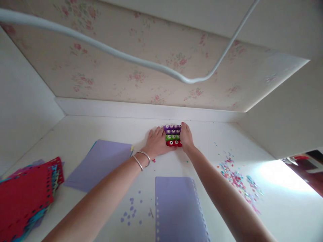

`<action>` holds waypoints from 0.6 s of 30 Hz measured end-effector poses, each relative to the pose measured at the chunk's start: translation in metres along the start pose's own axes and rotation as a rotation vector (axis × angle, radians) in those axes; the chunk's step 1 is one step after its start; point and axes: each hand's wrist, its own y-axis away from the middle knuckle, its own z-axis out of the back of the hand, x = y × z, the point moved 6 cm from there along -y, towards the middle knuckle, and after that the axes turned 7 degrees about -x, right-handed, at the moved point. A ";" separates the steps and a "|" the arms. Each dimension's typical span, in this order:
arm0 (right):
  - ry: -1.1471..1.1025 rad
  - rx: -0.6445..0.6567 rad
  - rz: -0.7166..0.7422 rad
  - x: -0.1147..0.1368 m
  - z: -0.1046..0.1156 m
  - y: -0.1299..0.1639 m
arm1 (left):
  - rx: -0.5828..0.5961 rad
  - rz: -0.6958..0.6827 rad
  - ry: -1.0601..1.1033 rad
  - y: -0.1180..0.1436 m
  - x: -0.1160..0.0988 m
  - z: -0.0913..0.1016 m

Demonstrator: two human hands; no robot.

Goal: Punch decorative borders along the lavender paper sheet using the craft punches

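Against the back of the white table, rows of small purple, green and red pieces (173, 134) with white, dark-centred eye-like dots sit packed in a block. Whether they are joined I cannot tell. My left hand (156, 141), two silver bangles on its wrist, lies with spread fingers along the block's left side, its thumb reaching along the front edge. On the right side, my right hand (186, 136) stands on edge with straight fingers, touching the block and covering part of its right end. The right thumb is hidden.
Lilac sheets (101, 164) lie left of centre; another lilac sheet (180, 208) with punched edges lies nearer. A stack of red and coloured punched sheets (27, 195) is at far left. Lilac dots (131, 209) and colourful confetti (237, 179) are scattered about. A white cable (131, 58) hangs overhead.
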 end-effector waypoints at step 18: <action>-0.042 0.127 -0.026 0.033 -0.079 -0.001 | -0.011 0.123 -0.064 -0.006 0.087 0.044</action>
